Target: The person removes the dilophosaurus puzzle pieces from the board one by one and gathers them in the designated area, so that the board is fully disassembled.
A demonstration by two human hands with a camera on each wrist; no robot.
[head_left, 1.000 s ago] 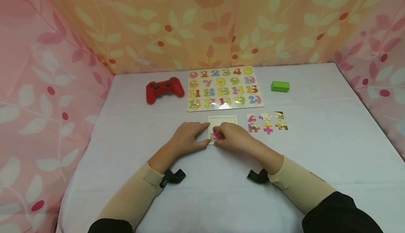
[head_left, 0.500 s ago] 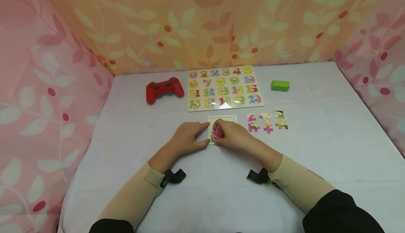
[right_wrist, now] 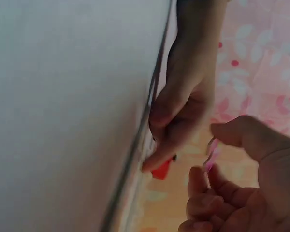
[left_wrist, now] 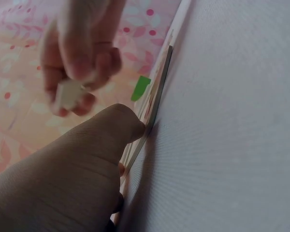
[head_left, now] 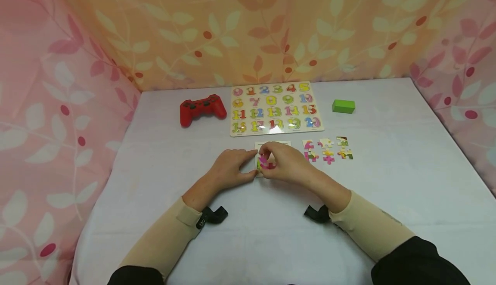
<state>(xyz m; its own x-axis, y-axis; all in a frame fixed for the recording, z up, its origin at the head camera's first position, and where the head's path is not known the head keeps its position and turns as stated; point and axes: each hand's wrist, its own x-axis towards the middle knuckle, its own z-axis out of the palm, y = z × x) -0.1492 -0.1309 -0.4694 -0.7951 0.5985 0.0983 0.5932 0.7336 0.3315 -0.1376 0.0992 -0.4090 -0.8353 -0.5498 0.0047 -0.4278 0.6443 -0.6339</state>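
1. The left hand (head_left: 228, 167) lies at the tray's left edge, thumb and forefinger spread wide apart, their tips touching the rim; it holds nothing up.

2. The right hand (head_left: 288, 162) hangs over the tray (head_left: 261, 145), coming in from its near right side, with thumb and fingertips pinching a puzzle piece (left_wrist: 70, 94).

3. That piece is above the tray's left half, raised clear of it and tilted rather than flat. The tray lies straight below, so the tilt and the gap between piece and tray seem to matter most here. The right hand has the piece; the left is close beside it. No clear long axis shows on it.

4. The piece looks thin, pink on its face and pale on its back. Green and pink also show low in the tray's near left part; whether another piece lies there I cannot tell.

5. Right of the tray, well within reach, loose pieces (head_left: 328, 153) lie in three pairs, pink, yellow, white and green.

6. Beyond the tray is a number board (head_left: 270, 94); farther left of the tray, a red game controller (head_left: 202, 104); beyond and right, a green block (head_left: 343, 106).
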